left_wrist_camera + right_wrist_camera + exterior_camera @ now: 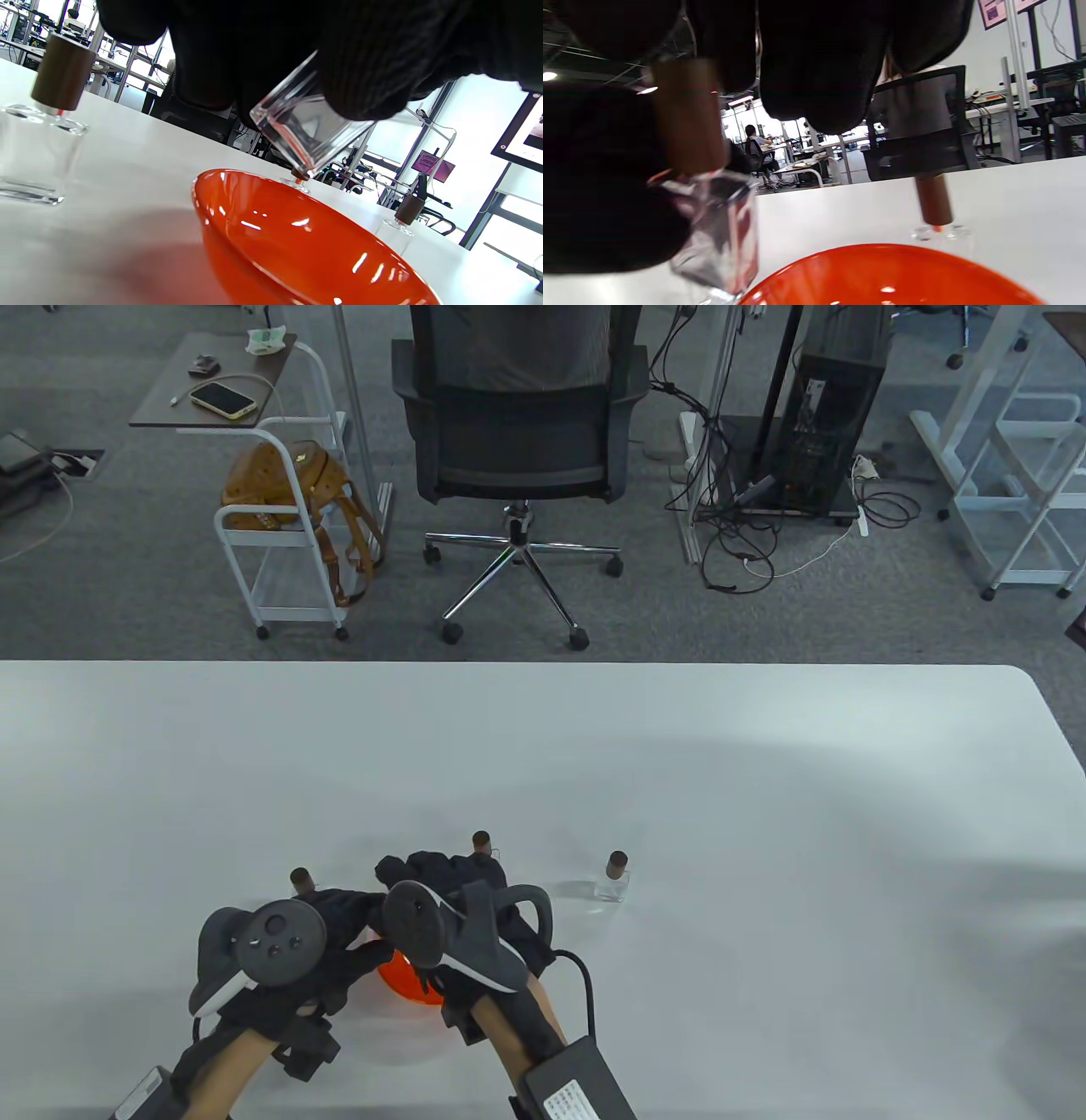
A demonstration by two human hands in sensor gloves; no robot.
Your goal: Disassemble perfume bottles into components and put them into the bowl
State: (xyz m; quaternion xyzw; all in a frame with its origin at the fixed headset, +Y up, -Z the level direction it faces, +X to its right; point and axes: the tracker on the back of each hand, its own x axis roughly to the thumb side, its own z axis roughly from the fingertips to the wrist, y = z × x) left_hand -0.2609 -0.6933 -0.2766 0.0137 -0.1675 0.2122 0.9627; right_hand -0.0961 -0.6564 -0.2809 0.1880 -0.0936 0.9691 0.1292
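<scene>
Both gloved hands meet over the orange bowl (405,980), which they mostly hide in the table view. My left hand (352,920) grips the clear glass body of a perfume bottle (303,131), tilted just above the bowl (305,250). My right hand (437,878) reaches in from the right, and its fingers (814,63) close around that bottle's brown cap (687,120), which still sits on the glass body (721,231). From the table view the held bottle cannot be seen.
Three more capped bottles stand around the bowl: one behind my left hand (301,880), one behind my right hand (482,842), one further right (615,878). An office chair (517,424) stands beyond the table's far edge.
</scene>
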